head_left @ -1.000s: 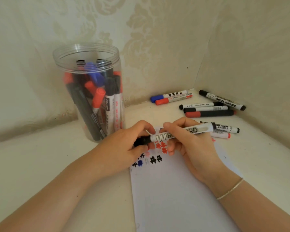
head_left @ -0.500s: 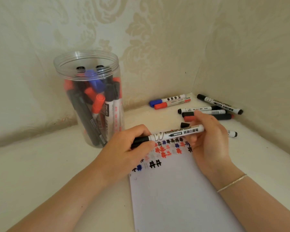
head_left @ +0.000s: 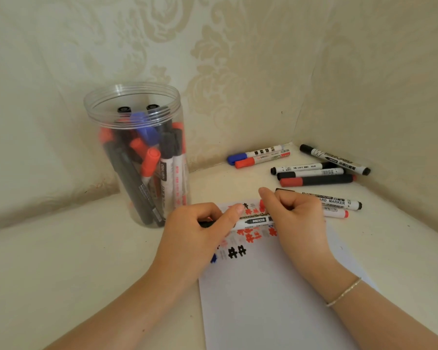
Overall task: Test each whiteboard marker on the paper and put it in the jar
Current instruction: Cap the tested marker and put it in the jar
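- Around the work, a clear plastic jar stands upright to the left of the paper, open at the top and packed with black, red and blue markers standing on end.
- Behind the paper, near the corner of the patterned walls, loose markers lie flat on the pale surface: a blue-capped marker and a red-capped marker side by side, then a black-capped marker along the right wall.
- Nearer the hands, three more markers lie stacked in a row, the lowest with a red cap and dark barrel.
- Partly hidden behind the right hand, a white marker printed MARKER lies with a red-ended marker just beside it.
- White paper lies flat under both hands, with red, black and blue test marks across its top edge.
- Between the hands, the held marker lies roughly level just above the marks, its white barrel showing the print M6103.
- Its black cap end sits inside the left hand, whose fingers curl round it with the thumb lying along the barrel.
- Its other end disappears into the right hand, whose fingers are curled closed over the barrel; a thin bracelet circles that wrist.
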The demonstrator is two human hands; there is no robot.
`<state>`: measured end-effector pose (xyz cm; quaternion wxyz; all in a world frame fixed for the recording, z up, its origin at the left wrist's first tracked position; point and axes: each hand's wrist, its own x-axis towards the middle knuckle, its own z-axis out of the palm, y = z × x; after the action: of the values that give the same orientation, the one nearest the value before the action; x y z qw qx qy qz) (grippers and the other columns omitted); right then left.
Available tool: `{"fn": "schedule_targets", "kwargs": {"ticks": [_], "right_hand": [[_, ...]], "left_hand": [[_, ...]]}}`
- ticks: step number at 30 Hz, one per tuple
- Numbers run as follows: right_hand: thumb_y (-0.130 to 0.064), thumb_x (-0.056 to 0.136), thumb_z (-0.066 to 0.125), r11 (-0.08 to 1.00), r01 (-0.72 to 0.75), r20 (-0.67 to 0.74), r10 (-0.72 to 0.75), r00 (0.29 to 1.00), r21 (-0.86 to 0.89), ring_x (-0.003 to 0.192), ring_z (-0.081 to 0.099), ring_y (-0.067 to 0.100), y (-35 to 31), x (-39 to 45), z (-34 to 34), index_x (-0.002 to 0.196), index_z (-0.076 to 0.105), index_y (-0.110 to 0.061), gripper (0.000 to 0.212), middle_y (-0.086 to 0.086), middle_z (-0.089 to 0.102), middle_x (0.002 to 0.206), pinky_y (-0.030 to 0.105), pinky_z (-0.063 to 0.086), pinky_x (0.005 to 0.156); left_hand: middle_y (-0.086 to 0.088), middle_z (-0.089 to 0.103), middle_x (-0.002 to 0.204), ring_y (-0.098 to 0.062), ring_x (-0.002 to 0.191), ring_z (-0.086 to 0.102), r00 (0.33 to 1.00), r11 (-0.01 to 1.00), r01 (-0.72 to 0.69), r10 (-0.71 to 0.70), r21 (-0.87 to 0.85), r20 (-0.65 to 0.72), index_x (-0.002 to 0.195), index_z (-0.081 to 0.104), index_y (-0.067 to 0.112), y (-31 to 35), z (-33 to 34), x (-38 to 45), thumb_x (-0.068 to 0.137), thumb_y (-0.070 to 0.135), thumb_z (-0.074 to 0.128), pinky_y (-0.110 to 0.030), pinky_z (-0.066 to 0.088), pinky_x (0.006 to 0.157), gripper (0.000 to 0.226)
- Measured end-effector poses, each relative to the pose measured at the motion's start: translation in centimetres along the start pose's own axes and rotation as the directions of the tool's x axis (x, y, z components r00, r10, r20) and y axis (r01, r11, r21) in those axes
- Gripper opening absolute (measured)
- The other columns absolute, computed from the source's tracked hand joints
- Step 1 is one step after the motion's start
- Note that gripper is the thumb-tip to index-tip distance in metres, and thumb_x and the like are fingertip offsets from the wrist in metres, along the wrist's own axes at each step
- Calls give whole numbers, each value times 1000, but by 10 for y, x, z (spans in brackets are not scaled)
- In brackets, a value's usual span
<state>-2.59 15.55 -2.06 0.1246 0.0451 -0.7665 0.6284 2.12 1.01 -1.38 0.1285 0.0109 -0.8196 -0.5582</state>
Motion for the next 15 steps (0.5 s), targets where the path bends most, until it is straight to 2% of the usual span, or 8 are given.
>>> {"fn": "schedule_targets", "kwargs": {"ticks": [2,6,8,10,12,15], "right_hand": [[-14,89,62,1000,8,5,-8,1000,1,49,20,14,-1,-1,0,55,26,7,54,6,21,51,22,23,46],[-16,90,61,1000,-29,-13,29,1000,0,51,21,16,-2,0,-2,56,26,5,53,6,21,52,24,22,48],[-17,89,61,989,-125,-23,127,992,75,53,22,22,-5,6,-3,57,33,5,48,8,27,57,25,23,49],[-15,89,61,942,-266,-12,274,962,205,45,25,20,-15,15,-4,59,44,0,38,11,30,55,24,25,42],[-11,89,58,875,-345,44,351,935,340,35,22,12,-36,28,-2,56,44,-9,36,3,30,45,20,23,36],[-11,91,56,815,-333,135,307,942,475,30,18,10,-80,52,13,55,40,-13,39,-3,27,35,19,19,33]], "left_hand": [[10,38,37,-5,34,36,1000,1000,0,0,2,-14,48,50,14,0,1,0,84,40,64,-9,29,42,46],[12,44,39,-2,40,43,999,999,-36,36,26,-8,51,54,17,4,1,2,85,40,62,-9,35,47,42],[11,49,44,-2,44,46,992,991,-120,122,66,-24,61,58,19,12,-1,3,85,43,58,-10,37,51,34],[7,55,53,-4,45,49,973,973,-214,220,84,-67,79,56,24,27,-3,4,87,40,58,-14,41,49,18],[7,63,68,-5,54,60,939,946,-311,321,92,-126,91,49,26,49,-10,8,87,35,60,-20,51,52,14],[15,68,82,0,71,67,834,876,-457,483,157,-267,98,43,23,92,-32,24,87,30,64,-30,58,64,24]]}}
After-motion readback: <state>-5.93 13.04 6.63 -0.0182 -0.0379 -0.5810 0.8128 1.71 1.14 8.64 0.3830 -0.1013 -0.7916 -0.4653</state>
